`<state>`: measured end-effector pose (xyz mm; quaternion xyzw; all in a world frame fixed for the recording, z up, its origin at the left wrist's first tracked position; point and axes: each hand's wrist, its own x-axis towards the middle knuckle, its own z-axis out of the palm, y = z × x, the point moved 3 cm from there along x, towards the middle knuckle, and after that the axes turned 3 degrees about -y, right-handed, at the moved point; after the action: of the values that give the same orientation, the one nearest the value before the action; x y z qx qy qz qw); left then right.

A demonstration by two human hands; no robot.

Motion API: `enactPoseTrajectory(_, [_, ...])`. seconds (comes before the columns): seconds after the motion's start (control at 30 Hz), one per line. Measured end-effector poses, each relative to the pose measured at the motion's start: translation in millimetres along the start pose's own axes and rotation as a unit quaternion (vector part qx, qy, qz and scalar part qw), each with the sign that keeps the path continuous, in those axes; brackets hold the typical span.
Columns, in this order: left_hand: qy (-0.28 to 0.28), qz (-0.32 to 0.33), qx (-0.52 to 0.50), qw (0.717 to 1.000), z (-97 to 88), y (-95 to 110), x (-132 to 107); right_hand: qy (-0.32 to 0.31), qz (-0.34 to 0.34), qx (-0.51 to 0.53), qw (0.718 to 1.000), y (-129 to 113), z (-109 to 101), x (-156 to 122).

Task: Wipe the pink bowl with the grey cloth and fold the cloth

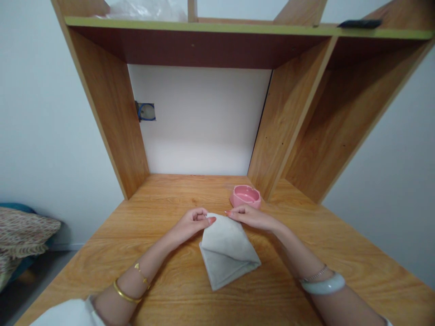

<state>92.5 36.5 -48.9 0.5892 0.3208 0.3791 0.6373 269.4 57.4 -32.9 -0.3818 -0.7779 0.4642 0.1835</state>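
A pale grey cloth (227,249), folded over on itself, lies on the wooden desk (163,294) in front of me. My left hand (193,224) pinches its far left corner, thumb on top and fingers curled at the edge. At the far right edge of the cloth, my right hand (249,216) has its thumb and fingers closed on the fabric. Just behind my right hand stands a pink faceted bowl (245,195), partly covered by that hand. The cloth's near part shows a loose fold and a layered lower edge.
Wooden shelving (292,113) rises at the back of the desk. Clear plastic (146,10) and a dark flat object (360,23) lie on the upper shelf. An opening with a blue ring (147,111) is in the back panel. A patterned fringed textile (23,231) is at left.
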Motion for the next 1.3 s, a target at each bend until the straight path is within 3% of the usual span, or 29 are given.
enactPoseTrajectory(0.1, [-0.028, -0.03, -0.033, 0.999, 5.2, -0.9, -3.7, -0.034, 0.02, -0.028, 0.999, -0.3, -0.7, -3.3])
enactPoseTrajectory(0.3, [-0.11, -0.069, -0.05, 0.99, 11.6, 2.5, -12.5, -0.032, 0.033, -0.046, 0.998, 2.7, -7.2, -6.4])
enactPoseTrajectory(0.53, [-0.149, -0.103, 0.019, 0.983, 14.7, -5.0, -15.5, -0.095, 0.054, -0.072, 0.991, 5.8, -5.4, -10.2])
enactPoseTrajectory(0.8, [-0.089, -0.052, 0.2, 0.974, 5.1, -11.6, -9.1, -0.076, 0.103, -0.097, 0.987, 6.9, -19.9, -23.3])
enactPoseTrajectory(0.97, [-0.078, -0.039, 0.248, 0.965, 4.7, -14.5, -8.3, -0.076, 0.174, -0.148, 0.971, 19.5, -24.9, -25.4])
enactPoseTrajectory(1.1, [-0.028, 0.016, 0.253, 0.967, -0.5, -10.3, -4.7, -0.094, 0.211, -0.167, 0.959, 25.8, -32.3, -30.9])
enactPoseTrajectory(1.3, [0.085, 0.058, 0.263, 0.959, -17.7, -11.5, 3.4, 0.013, 0.238, -0.227, 0.944, 37.3, -61.1, -42.6])
